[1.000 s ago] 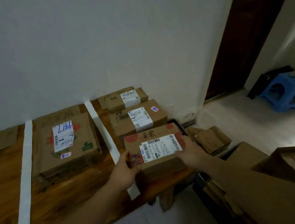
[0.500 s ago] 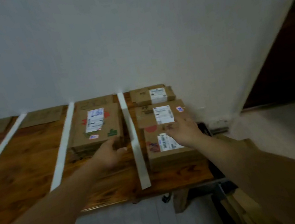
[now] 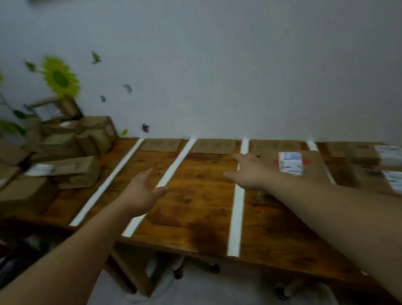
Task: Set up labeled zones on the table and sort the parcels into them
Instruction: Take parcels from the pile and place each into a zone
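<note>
1. The unsorted stuff is a messy heap of brown cardboard parcels [image 3: 61, 160] at the left end of the table. They're boxy shapes at all angles, some with white shipping labels, and it's all pretty blurred.
2. At the right end, a flat brown cardboard parcel with a white label and red marks [image 3: 313, 170] lies in one zone. Past the next strip there are two more labelled brown boxes [image 3: 394, 158], one behind the other, near the far-right edge.
3. The zones are marked off by long matte white tape strips [image 3: 236, 221] running front to back across the top. I count four.
4. A small flat cardboard label card [image 3: 213, 146] lies at the back of each zone by the wall. The writing is too blurry to read.
5. The left hand [image 3: 142, 192] hovers above the second strip with its fingers stretched out straight, thumb out to the side, and nothing in it.
6. The right hand [image 3: 252, 173] is over the third strip, also with straight fingers, thumb spread, holding nothing. It's just beside the red-marked parcel, and I can't tell if it touches it.
7. The glossy reddish-brown wooden table [image 3: 198, 206] has visible grain and dark patches.
8. Behind it is a plain pale wall with yellow sunflower stickers [image 3: 60, 79] at the left.
</note>
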{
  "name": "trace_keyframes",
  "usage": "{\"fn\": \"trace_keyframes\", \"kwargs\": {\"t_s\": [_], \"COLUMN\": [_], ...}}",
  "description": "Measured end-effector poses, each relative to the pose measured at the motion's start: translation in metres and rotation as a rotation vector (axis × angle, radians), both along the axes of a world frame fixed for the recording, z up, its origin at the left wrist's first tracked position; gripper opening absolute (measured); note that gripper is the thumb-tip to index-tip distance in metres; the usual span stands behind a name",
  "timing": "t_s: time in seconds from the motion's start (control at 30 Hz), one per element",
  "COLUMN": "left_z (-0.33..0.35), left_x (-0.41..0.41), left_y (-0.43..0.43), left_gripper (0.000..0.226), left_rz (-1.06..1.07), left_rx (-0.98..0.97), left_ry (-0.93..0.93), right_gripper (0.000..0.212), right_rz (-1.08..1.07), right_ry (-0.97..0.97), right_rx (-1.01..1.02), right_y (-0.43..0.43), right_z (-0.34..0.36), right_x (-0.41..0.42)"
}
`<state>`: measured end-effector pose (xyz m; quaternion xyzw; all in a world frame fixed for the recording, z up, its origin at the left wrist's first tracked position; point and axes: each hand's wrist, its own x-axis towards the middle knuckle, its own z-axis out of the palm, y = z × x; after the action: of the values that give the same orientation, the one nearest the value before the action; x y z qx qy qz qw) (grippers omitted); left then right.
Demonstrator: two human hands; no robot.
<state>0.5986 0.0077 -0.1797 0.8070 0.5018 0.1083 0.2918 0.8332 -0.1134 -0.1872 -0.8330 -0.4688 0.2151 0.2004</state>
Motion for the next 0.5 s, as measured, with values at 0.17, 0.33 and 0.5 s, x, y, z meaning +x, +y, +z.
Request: {"fn": "trace_keyframes", "kwargs": {"t_s": [0.17, 0.33, 0.5], "left_z": [0.016, 0.017, 0.005], "left_x": [-0.125, -0.215, -0.271], "left_y": [0.08, 0.148, 0.226], "left_gripper": [0.077, 0.077, 0.074], "left_rz": [0.12, 0.251, 0.358], "left_rx": [-0.027, -0.05, -0.054], "left_ry": [0.01, 0.01, 0.022], "right_gripper": [0.073, 0.075, 0.073], "right_rz": [0.17, 0.313, 0.41], "right_ry": [-0.023, -0.059, -0.078], "right_rx": [0.011, -0.01, 0.03], "right_y": [0.101, 0.196, 0.299], "right_z": [0.013, 0.02, 0.01], "right_x": [-0.113, -0.19, -0.244]}}
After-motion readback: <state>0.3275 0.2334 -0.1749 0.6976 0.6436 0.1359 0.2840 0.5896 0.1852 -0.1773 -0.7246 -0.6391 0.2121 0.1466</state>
